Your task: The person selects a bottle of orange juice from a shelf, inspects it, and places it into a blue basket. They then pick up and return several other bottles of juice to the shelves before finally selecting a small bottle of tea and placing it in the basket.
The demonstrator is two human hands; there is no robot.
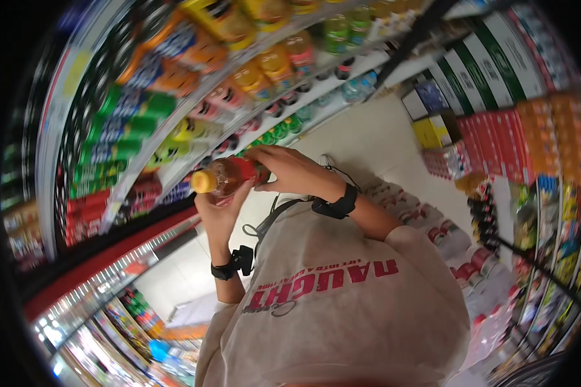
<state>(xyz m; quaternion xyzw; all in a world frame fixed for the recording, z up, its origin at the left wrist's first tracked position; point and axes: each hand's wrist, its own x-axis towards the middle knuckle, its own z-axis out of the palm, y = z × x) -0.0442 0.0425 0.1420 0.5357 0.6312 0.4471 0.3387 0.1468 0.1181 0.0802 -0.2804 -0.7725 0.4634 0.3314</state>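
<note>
A plastic bottle of reddish-brown drink [227, 178] with a yellow cap is held between my two hands in front of an open drinks shelf. Its cap points left and its base lies to the right. My left hand [222, 205] grips the bottle from below, close to the cap end. Around the base end curl the fingers and thumb of my right hand [290, 169]. The far sides of both hands' fingers are partly hidden. Each wrist wears a black strap, the left one with a small black device [242, 260].
Shelves hold green cans [126, 128], orange cans [174, 58] and bottles [271, 65]. Shrink-wrapped bottle packs [469, 266] stand on the floor at my right. Red cartons [496, 145] and striped boxes [484, 70] are stacked beyond. A red shelf edge [101, 266] runs at left.
</note>
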